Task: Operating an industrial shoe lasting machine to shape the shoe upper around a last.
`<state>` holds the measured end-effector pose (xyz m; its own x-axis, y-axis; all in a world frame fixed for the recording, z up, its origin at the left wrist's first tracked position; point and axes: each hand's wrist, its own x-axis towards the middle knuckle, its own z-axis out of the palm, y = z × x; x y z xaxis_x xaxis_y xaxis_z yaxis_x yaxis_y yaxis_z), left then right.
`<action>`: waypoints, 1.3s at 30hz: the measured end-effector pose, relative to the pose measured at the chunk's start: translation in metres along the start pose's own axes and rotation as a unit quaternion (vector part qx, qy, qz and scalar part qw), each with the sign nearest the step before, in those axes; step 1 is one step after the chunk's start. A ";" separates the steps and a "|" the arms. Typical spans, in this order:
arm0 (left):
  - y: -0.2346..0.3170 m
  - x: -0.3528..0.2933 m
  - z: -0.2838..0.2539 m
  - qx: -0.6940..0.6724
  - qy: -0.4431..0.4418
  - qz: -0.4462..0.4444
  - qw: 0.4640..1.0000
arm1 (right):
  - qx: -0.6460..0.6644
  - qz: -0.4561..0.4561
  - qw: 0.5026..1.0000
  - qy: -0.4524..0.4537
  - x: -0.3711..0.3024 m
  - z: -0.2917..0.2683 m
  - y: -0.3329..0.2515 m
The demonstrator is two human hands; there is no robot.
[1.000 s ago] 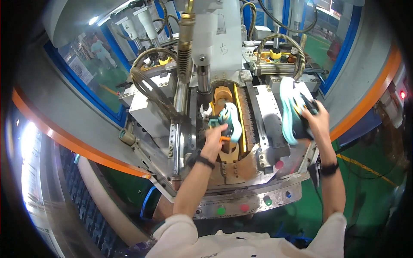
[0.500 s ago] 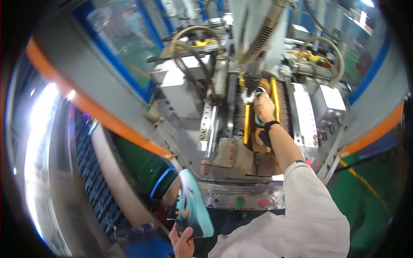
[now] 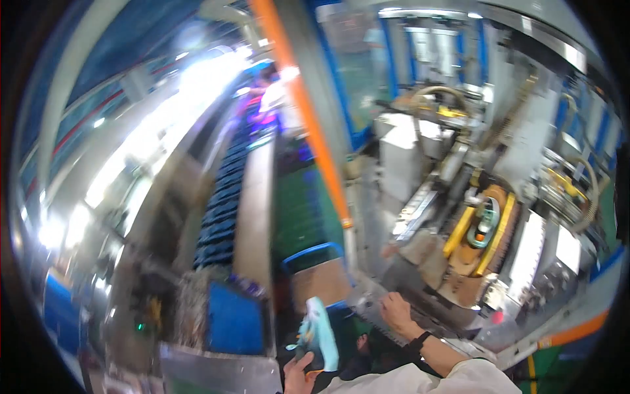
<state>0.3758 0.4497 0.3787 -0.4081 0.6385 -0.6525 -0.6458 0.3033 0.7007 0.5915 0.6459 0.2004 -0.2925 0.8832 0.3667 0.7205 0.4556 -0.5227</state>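
A bright, blurred run of metal equipment (image 3: 125, 164) fills the far left of a factory floor, its lights flaring white. Beside it stretches a conveyor belt (image 3: 222, 220) with a dark blue, ridged surface, flanked on its right by a pale side rail (image 3: 256, 217). A co-worker (image 3: 281, 108) in a light top stands at the far end of the line. At the near end sits a flat blue panel (image 3: 236, 318), with a grey metal sheet (image 3: 220, 371) below it.

At lower center, the person's left hand (image 3: 298, 375) clamps its fingers and thumb on the lower end of a teal-and-dark shoe (image 3: 323, 338), held tilted with its pale end up. Just above is a brown board (image 3: 320, 282) framed by a blue rail (image 3: 310, 251). An orange upright (image 3: 308, 118) rises behind.

To the right, the right hand (image 3: 398, 314), a dark band (image 3: 417, 343) at its wrist, is at the front ledge of a machine; blur leaves it impossible to tell whether its fingers are apart or together, or whether they touch the metal.

Inside the machine, a second shoe (image 3: 487, 223), teal with an orange spot, lies between two yellow bars (image 3: 459, 231). White blocks (image 3: 400, 154) and ribbed hoses (image 3: 438, 89) surround the station.
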 end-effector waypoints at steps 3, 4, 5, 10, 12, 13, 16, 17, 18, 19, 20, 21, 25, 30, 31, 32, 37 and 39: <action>-0.047 0.028 -0.072 0.268 -0.069 0.148 0.949 | -0.005 0.024 0.997 -0.073 -0.034 0.060 0.047; -0.037 0.009 -0.056 0.116 -0.021 0.052 0.992 | 0.005 0.018 0.998 -0.060 -0.039 0.072 0.062; -0.020 -0.008 -0.042 -0.049 0.021 -0.035 0.998 | -0.008 0.018 0.998 -0.062 -0.035 0.067 0.053; -0.041 -0.013 -0.118 -0.118 0.109 0.035 0.986 | 0.024 -0.037 0.999 -0.026 -0.033 0.072 0.060; -0.062 0.006 -0.175 -0.177 0.167 0.051 0.969 | 0.045 -0.009 0.999 -0.028 -0.021 0.064 0.045; -0.066 0.009 -0.196 -0.214 0.207 0.052 0.953 | 0.043 0.017 0.999 -0.025 -0.011 0.063 0.037; -0.057 -0.001 -0.252 -0.244 0.285 0.061 0.925 | 0.057 -0.064 0.996 0.008 0.053 0.063 0.004; -0.061 0.000 -0.278 -0.255 0.314 0.081 0.911 | 0.064 -0.061 0.996 0.015 0.084 0.050 -0.042; -0.072 0.008 -0.312 -0.269 0.337 0.095 0.897 | 0.163 -0.117 0.979 0.027 0.114 0.035 -0.093; -0.077 0.019 -0.343 -0.279 0.354 0.108 0.886 | 0.181 -0.118 0.975 0.052 0.140 0.036 -0.125; -0.070 0.022 -0.365 -0.305 0.377 0.101 0.869 | 0.283 -0.146 0.946 0.055 0.167 0.040 -0.159; -0.080 0.033 -0.401 -0.330 0.419 0.104 0.839 | 0.262 -0.189 0.946 0.031 0.189 0.029 -0.213; -0.085 0.055 -0.516 -0.299 0.465 0.151 0.820 | 0.198 -0.373 0.906 0.019 0.254 -0.003 -0.406; -0.120 0.074 -0.644 -0.211 0.622 0.186 0.731 | 0.160 -0.491 0.857 -0.013 0.309 0.052 -0.626; -0.120 0.082 -0.661 -0.105 0.673 0.146 0.718 | 0.116 -0.460 0.877 -0.076 0.329 0.061 -0.658; -0.121 0.083 -0.673 -0.005 0.697 0.137 0.703 | 0.092 -0.489 0.863 -0.086 0.354 0.081 -0.687; -0.089 0.096 -0.684 0.115 0.696 -0.058 0.707 | -0.012 -0.544 0.828 -0.133 0.448 0.178 -0.813; -0.085 0.109 -0.687 0.095 0.725 -0.042 0.681 | 0.023 -0.600 0.784 -0.157 0.480 0.197 -0.855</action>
<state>-0.0574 0.0076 0.0499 -0.6719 -0.7142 -0.1961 -0.6673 0.4690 0.5786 -0.2885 0.7017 0.6720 -0.8886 -0.2038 0.4109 -0.2129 0.9768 0.0239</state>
